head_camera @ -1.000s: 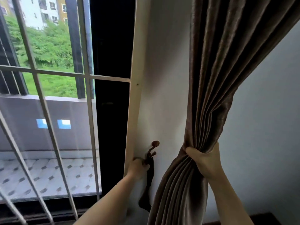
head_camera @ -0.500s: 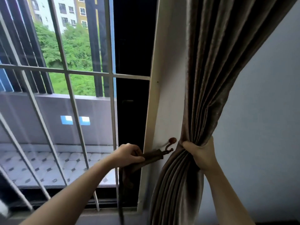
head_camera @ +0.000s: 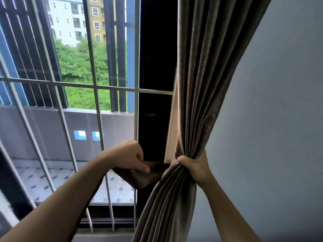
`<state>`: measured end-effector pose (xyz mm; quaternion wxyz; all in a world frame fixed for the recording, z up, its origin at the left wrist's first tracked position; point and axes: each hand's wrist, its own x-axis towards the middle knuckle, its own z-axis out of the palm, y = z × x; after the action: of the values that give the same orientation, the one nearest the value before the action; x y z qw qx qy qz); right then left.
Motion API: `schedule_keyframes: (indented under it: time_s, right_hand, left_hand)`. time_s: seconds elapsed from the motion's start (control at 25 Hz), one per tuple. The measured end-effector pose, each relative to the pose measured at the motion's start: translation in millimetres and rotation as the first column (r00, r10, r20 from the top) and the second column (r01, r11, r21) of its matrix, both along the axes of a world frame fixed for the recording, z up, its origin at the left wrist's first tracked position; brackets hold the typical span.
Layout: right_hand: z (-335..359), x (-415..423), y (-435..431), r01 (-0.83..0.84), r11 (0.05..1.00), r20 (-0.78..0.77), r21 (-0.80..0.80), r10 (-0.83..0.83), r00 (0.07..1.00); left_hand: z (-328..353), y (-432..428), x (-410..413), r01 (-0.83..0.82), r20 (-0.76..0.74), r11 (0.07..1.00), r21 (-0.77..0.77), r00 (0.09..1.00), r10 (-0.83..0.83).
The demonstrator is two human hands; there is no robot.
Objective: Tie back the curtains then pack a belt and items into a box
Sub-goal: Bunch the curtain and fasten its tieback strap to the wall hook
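Right hand (head_camera: 194,169) gripping brown curtain (head_camera: 201,84) at gathered waist, fingers curling round bunched pleats. Left hand (head_camera: 129,158), just left of curtain, pinching dark brown tieback strip (head_camera: 138,179); strip stretching across to curtain waist, far end hiding behind folds. Grey wall (head_camera: 271,102) lying right of curtain. White window grille (head_camera: 95,86) standing left of curtain, behind left hand. Balcony wall (head_camera: 52,130), green trees (head_camera: 78,67), apartment blocks (head_camera: 66,20) showing beyond grille.
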<state>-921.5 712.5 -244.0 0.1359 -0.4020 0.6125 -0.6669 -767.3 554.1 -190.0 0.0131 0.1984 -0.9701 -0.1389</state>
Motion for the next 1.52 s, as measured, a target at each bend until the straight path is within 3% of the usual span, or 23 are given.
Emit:
schedule_keyframes:
  time_s: [0.12, 0.2, 0.24, 0.36, 0.56, 0.64, 0.76, 0.88, 1.0, 1.08, 1.2, 1.28, 1.4, 1.52]
  right_hand:
    - [4.2, 20.3, -9.4, -0.001, 0.999, -0.061, 0.044, 0.004, 0.998]
    - [11.3, 29.3, -20.6, 0.034, 0.996, -0.106, 0.083, -0.025, 0.994]
    - [15.0, 31.8, -28.0, 0.056, 0.993, -0.116, 0.102, -0.044, 0.992]
    - [35.9, 42.9, -46.6, 0.13, 0.988, -0.037, 0.085, -0.127, 0.991]
    - [87.3, 53.9, -56.0, 0.228, 0.972, 0.117, 0.054, -0.233, 0.965]
    - [96.6, 56.0, -53.8, 0.192, 0.976, 0.181, 0.105, -0.209, 0.961]
    - [105.4, 59.4, -51.4, 0.151, 0.97, 0.212, 0.191, -0.191, 0.958]
    - [111.7, 58.6, -47.5, 0.082, 0.962, 0.236, 0.261, -0.146, 0.961]
    - [113.9, 56.9, -41.0, 0.022, 0.95, 0.247, 0.31, -0.103, 0.963]
    - [113.6, 55.1, -38.3, -0.009, 0.95, 0.262, 0.312, -0.077, 0.962]
    - [112.9, 54.5, -36.3, -0.034, 0.955, 0.277, 0.296, -0.051, 0.96]
    - [113.2, 51.8, -34.9, -0.049, 0.954, 0.295, 0.295, -0.042, 0.954]
    - [108.8, 47.7, -32.2, -0.059, 0.957, 0.303, 0.285, -0.031, 0.952]
    - [103.5, 44.2, -31.9, -0.046, 0.96, 0.329, 0.277, -0.05, 0.943]
  left_hand:
    - [-0.5, 10.9, 16.6, -0.002, -0.012, 0.996, 0.085, 1.0, 0.003]
    - [-5.2, 19.7, 26.3, -0.023, -0.08, 0.958, 0.285, 0.996, 0.048]
    - [-9.6, 24.9, 30.5, -0.023, -0.126, 0.903, 0.43, 0.988, 0.085]
    - [-28.8, 40.4, 35.3, 0.013, -0.235, 0.603, 0.798, 0.928, 0.29]
    - [-39.4, 60.4, 30.3, 0.095, -0.248, 0.336, 0.937, 0.859, 0.448]
    - [-40.9, 65.2, 26.2, 0.077, -0.282, 0.399, 0.914, 0.827, 0.486]
    - [-48.6, 68.3, 15.2, -0.006, -0.419, 0.678, 0.735, 0.782, 0.461]
    - [-59.3, 70.3, 1.2, 0.146, -0.498, 0.744, 0.653, 0.823, 0.275]
    - [-76.9, 61.1, -14.6, 0.266, -0.712, 0.887, 0.378, 0.696, 0.094]
    - [-85.7, 59.5, -23.6, 0.237, -0.761, 0.943, 0.233, 0.648, 0.025]
    - [-86.9, 70.8, -31.7, 0.159, -0.8, 0.959, 0.235, 0.592, 0.098]
    - [-83.3, 79.4, -37.6, 0.123, -0.814, 0.931, 0.344, 0.534, 0.23]
    - [-76.9, 84.9, -46.2, 0.109, -0.693, 0.782, 0.614, 0.548, 0.468]
    - [-70.6, 80.9, -53.0, 0.076, -0.615, 0.716, 0.694, 0.58, 0.535]
